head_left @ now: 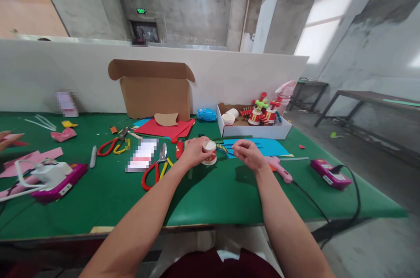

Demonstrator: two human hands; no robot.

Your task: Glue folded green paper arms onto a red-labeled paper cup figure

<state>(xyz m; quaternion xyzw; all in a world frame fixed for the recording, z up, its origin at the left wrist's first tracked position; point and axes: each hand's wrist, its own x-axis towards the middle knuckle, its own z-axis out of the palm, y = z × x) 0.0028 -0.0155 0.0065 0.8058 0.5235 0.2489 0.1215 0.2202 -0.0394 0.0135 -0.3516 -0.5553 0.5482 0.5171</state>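
Observation:
My left hand (pixel 196 152) is wrapped round a small red paper cup (pixel 209 158) with a white top, just above the green table. A yellow-and-black striped folded strip (pixel 222 148) sticks out from the cup's right side. To the right of it my right hand (pixel 248 154) hangs with fingers pinched together; whatever they hold, if anything, is too small to make out. Under and behind that hand lies blue paper (pixel 278 147). A pink glue gun (pixel 280 168) rests beside my right wrist. Scissors with red and yellow handles (pixel 158 168) lie left of my left hand.
A white box (pixel 256 131) holds decorated red cups (pixel 254 116) and plain white ones. Red paper (pixel 164 129) lies before an open cardboard box (pixel 155 94). Purple power strips (pixel 330 174) sit at both sides, with a trailing cord. Another person's hand (pixel 8 141) is at far left.

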